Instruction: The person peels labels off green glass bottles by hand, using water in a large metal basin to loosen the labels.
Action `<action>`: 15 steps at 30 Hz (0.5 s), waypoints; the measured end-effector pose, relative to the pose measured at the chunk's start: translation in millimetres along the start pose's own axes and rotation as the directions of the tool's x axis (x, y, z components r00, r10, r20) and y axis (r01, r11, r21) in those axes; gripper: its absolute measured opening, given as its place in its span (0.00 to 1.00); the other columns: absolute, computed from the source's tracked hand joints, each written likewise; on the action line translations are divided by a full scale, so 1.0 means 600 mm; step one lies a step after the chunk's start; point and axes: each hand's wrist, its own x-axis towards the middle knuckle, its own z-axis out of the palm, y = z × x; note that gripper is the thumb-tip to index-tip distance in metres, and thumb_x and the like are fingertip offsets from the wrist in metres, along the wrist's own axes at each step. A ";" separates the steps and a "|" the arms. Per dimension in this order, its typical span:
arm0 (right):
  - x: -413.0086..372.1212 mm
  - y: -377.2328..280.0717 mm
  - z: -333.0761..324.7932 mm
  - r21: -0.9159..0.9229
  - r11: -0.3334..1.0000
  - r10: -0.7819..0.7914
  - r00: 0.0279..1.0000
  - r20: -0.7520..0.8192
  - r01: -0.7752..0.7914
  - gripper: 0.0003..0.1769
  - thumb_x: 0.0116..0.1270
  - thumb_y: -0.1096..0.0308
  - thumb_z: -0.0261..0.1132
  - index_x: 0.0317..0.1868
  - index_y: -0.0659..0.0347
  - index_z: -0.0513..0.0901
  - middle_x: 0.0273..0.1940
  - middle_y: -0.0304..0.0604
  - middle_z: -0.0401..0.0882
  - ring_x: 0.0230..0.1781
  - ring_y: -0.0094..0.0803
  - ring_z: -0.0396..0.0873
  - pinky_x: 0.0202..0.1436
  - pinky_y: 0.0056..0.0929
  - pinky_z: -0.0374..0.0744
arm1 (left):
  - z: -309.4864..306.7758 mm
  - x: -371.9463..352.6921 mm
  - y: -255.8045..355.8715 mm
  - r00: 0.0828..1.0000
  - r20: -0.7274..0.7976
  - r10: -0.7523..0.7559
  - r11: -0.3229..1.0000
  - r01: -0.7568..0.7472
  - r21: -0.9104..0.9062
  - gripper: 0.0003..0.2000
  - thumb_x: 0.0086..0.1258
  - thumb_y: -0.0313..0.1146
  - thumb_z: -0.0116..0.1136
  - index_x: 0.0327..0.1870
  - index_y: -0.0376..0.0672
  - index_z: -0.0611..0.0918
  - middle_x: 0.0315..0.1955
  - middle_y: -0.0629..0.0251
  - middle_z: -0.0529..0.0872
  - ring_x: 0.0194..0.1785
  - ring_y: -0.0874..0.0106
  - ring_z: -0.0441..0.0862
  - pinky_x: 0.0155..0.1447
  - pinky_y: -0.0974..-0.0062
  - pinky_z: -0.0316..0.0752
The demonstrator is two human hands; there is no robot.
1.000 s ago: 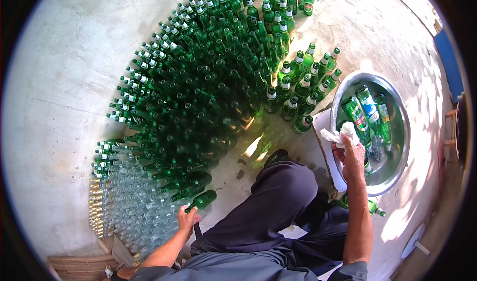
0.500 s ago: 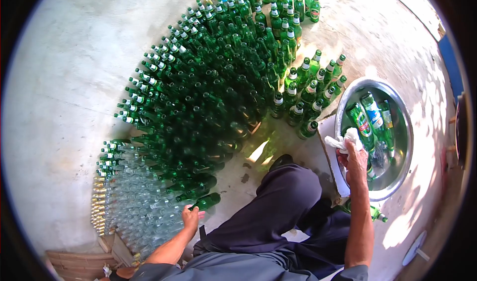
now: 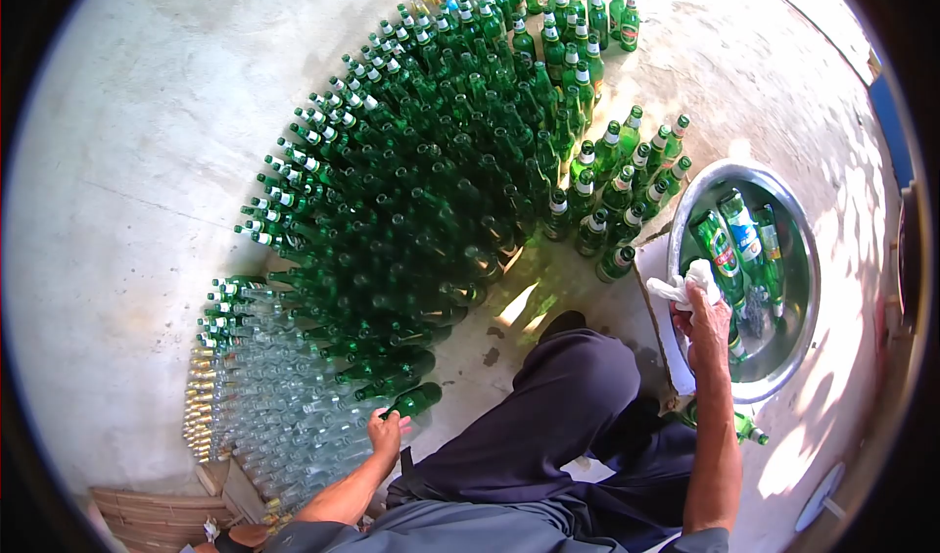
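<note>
- Pale concrete floor (image 3: 127, 191) fills the scene, sunlit on the far right and shaded on the left; the view looks steeply down on a seated person's dark trousers (image 3: 558, 426) at the near edge
- a dense block of upright green bottles (image 3: 431, 181) covers the middle of the floor and runs to the far side; some along its far and right edges carry labels and foil collars
- rows of clear bottles (image 3: 264, 396) stand packed against the near left side of the green block
- left hand (image 3: 385, 433) is low at the near left, fingers curled shut round the neck of a single green bottle (image 3: 415, 400); this bottle leans over with its base pointing right, just beside the near edge of the green block
- right hand (image 3: 705, 323) is at the left rim of a round metal basin (image 3: 795, 299) on the right, fingers clenched round a crumpled white cloth (image 3: 685, 284) that sticks out above the knuckles
- several labelled bottles (image 3: 720, 245) lie on their sides inside the basin, just beyond the cloth
- one more green bottle lies on the floor (image 3: 741, 426) near the basin's near rim, beside the right forearm
</note>
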 end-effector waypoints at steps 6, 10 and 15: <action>0.001 -0.002 0.004 -0.011 1.000 -0.016 1.000 -0.011 0.016 0.19 0.70 0.54 0.72 0.53 0.56 0.85 0.39 0.36 0.86 0.32 0.22 0.82 0.32 0.22 0.78 | -0.005 0.010 -0.016 1.000 0.008 0.003 0.999 -0.004 0.037 0.22 0.73 0.27 0.58 0.64 0.28 0.67 0.41 0.51 0.82 0.39 0.57 0.91 0.35 0.63 0.88; 0.004 0.001 0.000 -0.027 1.000 0.002 1.000 -0.003 -0.002 0.20 0.69 0.53 0.72 0.53 0.56 0.85 0.39 0.35 0.86 0.33 0.21 0.81 0.33 0.22 0.78 | -0.012 0.008 -0.015 0.997 0.019 -0.079 0.996 0.078 0.041 0.29 0.73 0.26 0.59 0.70 0.34 0.60 0.47 0.47 0.80 0.40 0.53 0.90 0.34 0.56 0.88; -0.001 -0.003 0.008 -0.035 0.999 -0.015 1.000 -0.002 0.015 0.21 0.69 0.50 0.71 0.52 0.56 0.84 0.36 0.35 0.83 0.31 0.21 0.80 0.33 0.20 0.79 | -0.007 -0.011 0.016 0.989 -0.001 -0.145 0.986 0.144 0.077 0.34 0.70 0.32 0.64 0.72 0.38 0.56 0.50 0.49 0.81 0.37 0.58 0.88 0.33 0.61 0.85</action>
